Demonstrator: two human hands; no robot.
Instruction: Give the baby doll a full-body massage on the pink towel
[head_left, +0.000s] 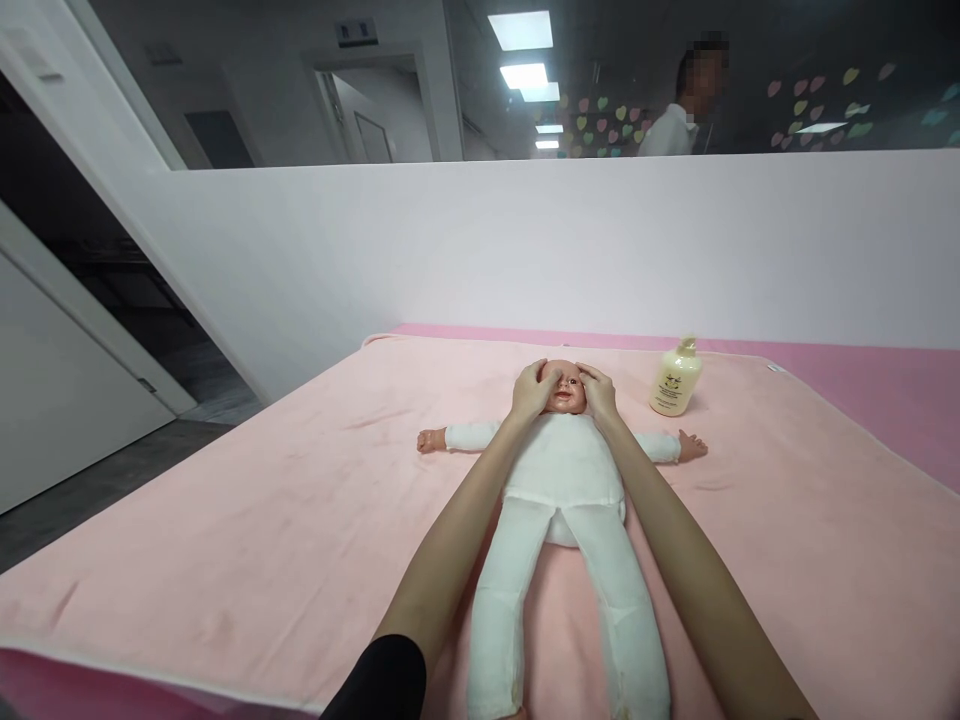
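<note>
A baby doll [566,460] with a white cloth body lies on its back on a pink blanket [300,500], arms stretched out to both sides. My left hand [531,390] rests against the left side of the doll's head, its thumb across the face near the eye. On the other side of the head, my right hand [598,388] touches the temple, thumb near the other eye. Both hands cup the head, fingers partly hidden behind it. The doll's mouth and one eye show between them.
A pale yellow pump bottle [675,380] stands on the blanket to the right of the doll's head. Behind the padded surface rises a white wall [487,240] with a window above, where a person [675,120] shows. A door [67,370] is at the left.
</note>
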